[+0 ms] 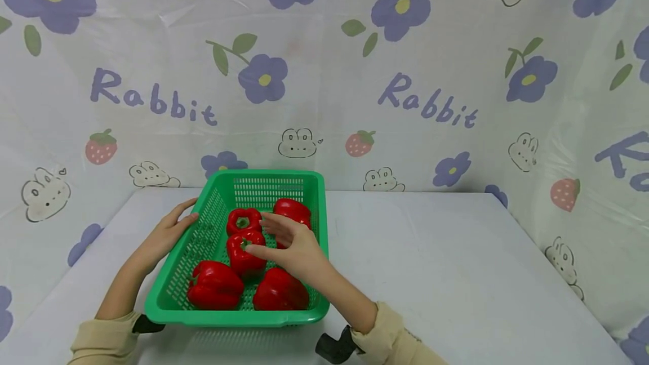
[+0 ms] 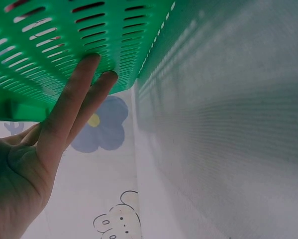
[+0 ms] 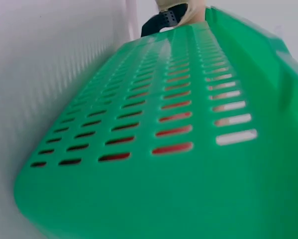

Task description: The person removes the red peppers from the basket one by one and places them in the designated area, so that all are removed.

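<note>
Several glossy red bell peppers lie in a green slotted plastic basket (image 1: 235, 317), among them a front-left pepper (image 1: 215, 286), a front-right pepper (image 1: 281, 292) and a middle pepper (image 1: 245, 261). My left hand (image 1: 164, 235) rests on the basket's left side. In the left wrist view, straight fingers (image 2: 71, 99) touch the slotted outer wall. Over the basket, my right hand (image 1: 299, 249) has its thumb and fingers spread apart, near the middle pepper and the back-left pepper (image 1: 243, 220). It partly hides a back-right pepper (image 1: 292, 208). The right wrist view shows only the basket's outer wall (image 3: 139, 189), not the hand.
The basket stands on a white table (image 1: 431, 263), toward its left side. Behind it hangs a pale curtain (image 1: 324, 72) printed with flowers, rabbits and strawberries. A black wrist mount (image 1: 334, 347) sits by the right sleeve, below the basket's front right corner.
</note>
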{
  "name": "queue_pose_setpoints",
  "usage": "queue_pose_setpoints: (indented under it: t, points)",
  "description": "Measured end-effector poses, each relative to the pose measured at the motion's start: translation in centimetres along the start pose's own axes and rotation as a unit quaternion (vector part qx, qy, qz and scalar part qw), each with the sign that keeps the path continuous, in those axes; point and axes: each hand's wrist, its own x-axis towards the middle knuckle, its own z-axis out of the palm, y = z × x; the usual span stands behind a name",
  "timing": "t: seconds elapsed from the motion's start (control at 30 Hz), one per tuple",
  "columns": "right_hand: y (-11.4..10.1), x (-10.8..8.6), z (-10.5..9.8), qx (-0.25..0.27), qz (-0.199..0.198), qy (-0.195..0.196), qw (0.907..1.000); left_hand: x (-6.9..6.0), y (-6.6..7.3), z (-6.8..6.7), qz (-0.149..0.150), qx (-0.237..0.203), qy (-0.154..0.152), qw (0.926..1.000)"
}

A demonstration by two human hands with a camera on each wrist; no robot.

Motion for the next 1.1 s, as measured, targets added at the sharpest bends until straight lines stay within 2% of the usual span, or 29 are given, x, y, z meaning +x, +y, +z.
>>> queue_pose_setpoints:
  t: [0.17,1.1]
  points:
    - [-0.1,0.0,0.6,0.01,0.009,-0.013,0.9998,0.1,-0.2,-0.1,0.001,-0.003,-0.001,1.0]
    - [-0.8,0.0,3.4,-0.008,0.05,-0.087,0.9949,0.5,-0.4,-0.2,-0.002,-0.005,-0.004,1.0]
